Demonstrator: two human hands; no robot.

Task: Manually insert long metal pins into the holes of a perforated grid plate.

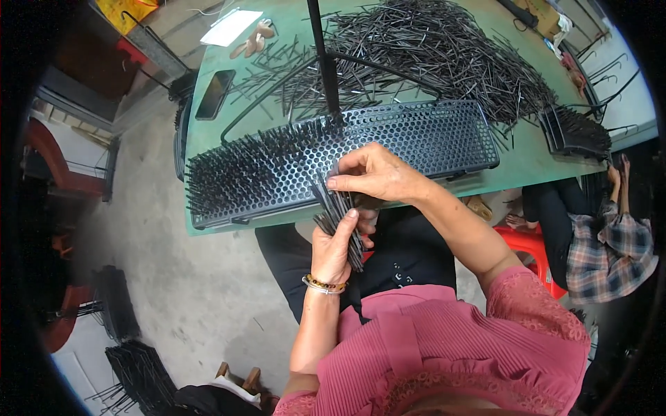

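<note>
My left hand [334, 246] grips a bundle of thin black rods [345, 220] held over my lap. My right hand [371, 173] pinches the top of that bundle, its fingertips at one rod. Just beyond both hands lies a long black perforated tray [430, 135] on the green table [527, 163]. The tray's left half bristles with black rods [239, 170] standing in its holes; its right half shows bare holes.
A large heap of loose black rods [430, 48] covers the table's far side, around a black stand pole [322, 59]. A phone [214, 93] lies at the left. Another person [603, 236] sits at the right by a second filled tray [576, 132]. More black racks [142, 374] rest on the floor.
</note>
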